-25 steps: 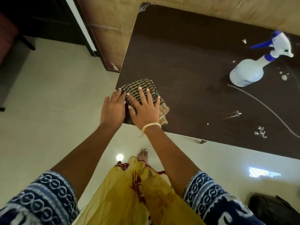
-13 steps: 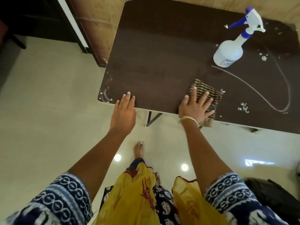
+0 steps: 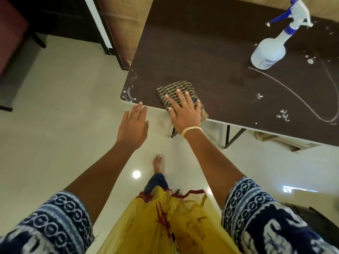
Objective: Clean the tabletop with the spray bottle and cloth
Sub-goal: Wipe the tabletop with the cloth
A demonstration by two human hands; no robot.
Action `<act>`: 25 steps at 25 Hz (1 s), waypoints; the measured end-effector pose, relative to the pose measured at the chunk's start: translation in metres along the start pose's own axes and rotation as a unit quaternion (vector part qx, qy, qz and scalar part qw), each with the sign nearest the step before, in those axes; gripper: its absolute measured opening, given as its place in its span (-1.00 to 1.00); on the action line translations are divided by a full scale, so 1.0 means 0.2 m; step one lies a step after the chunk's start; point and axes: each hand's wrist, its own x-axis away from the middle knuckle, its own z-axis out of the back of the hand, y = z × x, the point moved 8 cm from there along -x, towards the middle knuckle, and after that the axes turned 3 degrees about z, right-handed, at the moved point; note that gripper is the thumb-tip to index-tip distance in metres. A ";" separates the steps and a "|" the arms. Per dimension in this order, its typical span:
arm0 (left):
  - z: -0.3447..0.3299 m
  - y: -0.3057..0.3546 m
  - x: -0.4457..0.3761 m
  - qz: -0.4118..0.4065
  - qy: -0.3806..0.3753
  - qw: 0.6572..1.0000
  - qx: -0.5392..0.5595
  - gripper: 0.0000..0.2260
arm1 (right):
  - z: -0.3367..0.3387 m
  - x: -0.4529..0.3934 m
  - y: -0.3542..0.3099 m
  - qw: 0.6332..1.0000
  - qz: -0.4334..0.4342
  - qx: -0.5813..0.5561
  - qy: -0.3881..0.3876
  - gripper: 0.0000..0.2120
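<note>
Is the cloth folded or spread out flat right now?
Folded. The cloth is a compact pad with layered edges at its near corner, under the flat right hand near the table edge.

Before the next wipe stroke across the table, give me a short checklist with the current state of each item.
1. Right hand flat on the cloth: ok, fingers spread over it.
2. Cloth fully on the table: not ok, its near corner overhangs the edge.
3. Left hand out of the cloth's path: ok, open at the table's near corner, fingertips at the edge.
4. Spray bottle upright and away from the cloth: ok, far right.
5. Dirt left to wipe: not ok, white specks and a curved streak remain on the right.
6. Surface wet enough: cannot tell.
</note>
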 end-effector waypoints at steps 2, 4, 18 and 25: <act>0.02 0.06 -0.02 -0.009 0.002 1.000 0.012 -0.51 | 0.05 0.08 0.23 0.995 -0.091 -0.029 0.027 -0.54; 0.04 0.15 -0.04 -0.030 0.007 0.999 0.020 -0.52 | 0.09 0.17 0.45 0.981 -0.185 -0.044 0.046 -0.52; 0.23 0.54 -0.56 -0.100 0.010 0.995 -0.002 -0.56 | 0.14 -0.27 0.37 0.997 -0.074 -0.033 0.002 -0.54; 0.25 0.82 -0.79 -0.136 -0.011 0.991 -0.004 -0.54 | 0.35 0.01 1.33 0.931 -0.357 -0.056 0.052 -0.50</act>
